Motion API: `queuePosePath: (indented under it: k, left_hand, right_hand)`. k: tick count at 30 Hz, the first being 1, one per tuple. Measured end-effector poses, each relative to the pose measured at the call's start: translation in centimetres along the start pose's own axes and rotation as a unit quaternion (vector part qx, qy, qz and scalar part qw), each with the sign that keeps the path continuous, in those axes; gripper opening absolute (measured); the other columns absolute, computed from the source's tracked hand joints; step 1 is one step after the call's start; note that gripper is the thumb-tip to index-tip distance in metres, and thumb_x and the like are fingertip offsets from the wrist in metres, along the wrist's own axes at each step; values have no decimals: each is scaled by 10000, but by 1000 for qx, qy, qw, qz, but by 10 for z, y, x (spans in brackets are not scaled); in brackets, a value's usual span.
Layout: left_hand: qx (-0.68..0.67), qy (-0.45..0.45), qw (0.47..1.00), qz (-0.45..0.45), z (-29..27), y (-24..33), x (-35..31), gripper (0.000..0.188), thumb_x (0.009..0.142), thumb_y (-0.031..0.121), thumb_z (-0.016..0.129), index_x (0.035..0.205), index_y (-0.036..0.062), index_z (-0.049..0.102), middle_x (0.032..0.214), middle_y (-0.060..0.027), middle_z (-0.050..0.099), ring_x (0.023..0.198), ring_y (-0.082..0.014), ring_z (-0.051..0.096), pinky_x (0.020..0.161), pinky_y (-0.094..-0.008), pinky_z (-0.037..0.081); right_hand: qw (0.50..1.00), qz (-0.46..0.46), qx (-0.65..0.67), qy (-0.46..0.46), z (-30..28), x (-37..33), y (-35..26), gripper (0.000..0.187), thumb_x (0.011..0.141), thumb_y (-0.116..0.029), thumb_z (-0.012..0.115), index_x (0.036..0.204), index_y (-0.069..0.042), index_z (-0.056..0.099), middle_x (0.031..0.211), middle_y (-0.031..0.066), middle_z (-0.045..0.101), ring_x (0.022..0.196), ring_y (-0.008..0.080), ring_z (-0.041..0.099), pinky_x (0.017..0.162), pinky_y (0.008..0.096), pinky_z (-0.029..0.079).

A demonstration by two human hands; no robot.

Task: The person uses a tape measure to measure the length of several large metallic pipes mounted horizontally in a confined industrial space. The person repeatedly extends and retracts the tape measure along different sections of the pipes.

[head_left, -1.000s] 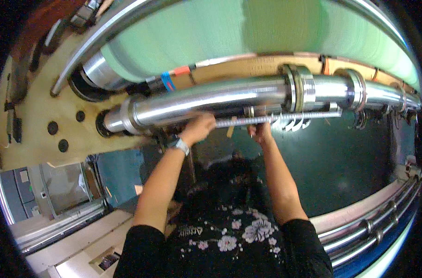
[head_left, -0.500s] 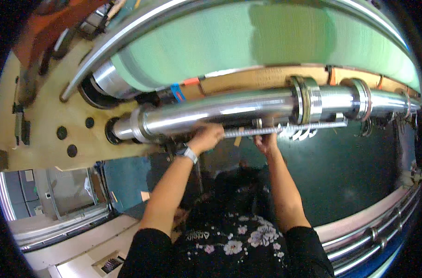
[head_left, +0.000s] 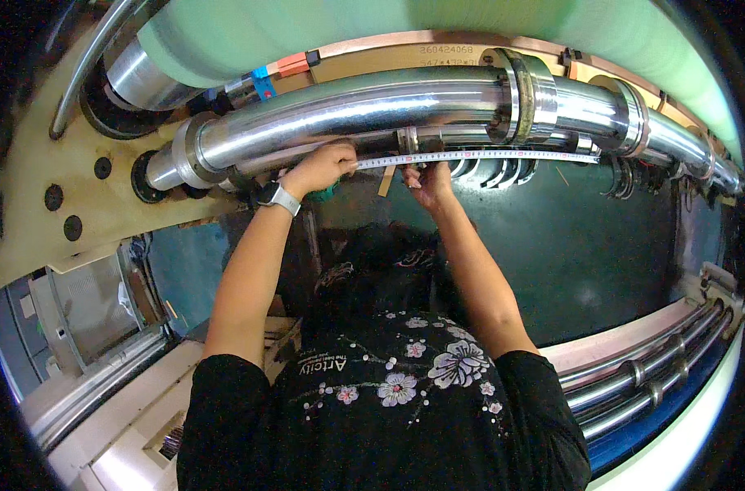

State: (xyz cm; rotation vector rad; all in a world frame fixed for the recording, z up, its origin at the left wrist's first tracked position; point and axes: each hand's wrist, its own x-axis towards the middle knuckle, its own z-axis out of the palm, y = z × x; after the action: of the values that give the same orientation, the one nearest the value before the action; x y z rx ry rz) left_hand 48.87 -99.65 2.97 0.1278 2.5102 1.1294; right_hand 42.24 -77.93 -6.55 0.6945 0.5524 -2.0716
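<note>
A long polished steel roller (head_left: pixel 348 110) is spanning the machine, with a pale green roll (head_left: pixel 438 24) lying above it. Just beneath the roller, a tape measure (head_left: pixel 479 154) is stretching rightward. The left hand (head_left: pixel 319 168) is clenching the tape's near end against the roller; the right hand (head_left: pixel 430 182) is pinching the tape from below, fingers closed.

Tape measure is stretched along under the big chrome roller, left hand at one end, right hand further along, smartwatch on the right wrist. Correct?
Not quite: in the head view the smartwatch is on the left wrist, not the right. The rest holds: the tape measure runs along under the chrome roller, with the left hand at one end and the right hand further along.
</note>
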Motion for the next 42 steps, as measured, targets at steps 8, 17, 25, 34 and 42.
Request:
queuePosePath:
  k: [8,17,25,34,42]
  left_hand:
    - [3,-56,998,-37,-12,-10,-17,250,819,258,517,783,14,558,757,-89,548,736,-205,515,690,-304,410]
    - [-73,-74,986,-132,-45,-43,-62,179,811,216,555,802,37,555,747,-21,569,750,-109,509,702,-254,410]
    - [-31,-35,993,-105,-51,-50,-65,198,821,230,546,796,34,563,712,-10,558,725,-83,487,685,-246,405]
    - [-12,-41,996,-80,-45,-51,-61,198,819,213,521,789,22,566,691,-55,565,696,-135,513,671,-282,417]
    - [12,-31,997,-67,-36,-59,-57,218,828,208,494,796,-2,543,671,-117,536,651,-178,492,630,-313,410]
  right_hand:
    - [998,31,-2,-47,0,20,23,452,840,-453,375,982,-27,425,700,95,443,496,163,400,334,228,288]
    - [998,9,-19,-54,18,15,57,456,857,-434,372,1051,-21,377,783,105,446,575,147,390,391,221,274]
    - [996,42,-71,-30,21,46,81,514,796,-498,428,1012,-31,445,797,128,508,562,180,469,389,212,343]
    - [998,30,-2,-51,43,34,104,404,832,-449,361,916,-67,461,710,71,469,523,157,394,377,240,286]
    - [987,56,-136,-65,29,47,94,449,858,-473,273,890,-81,490,706,64,493,503,149,401,365,251,266]
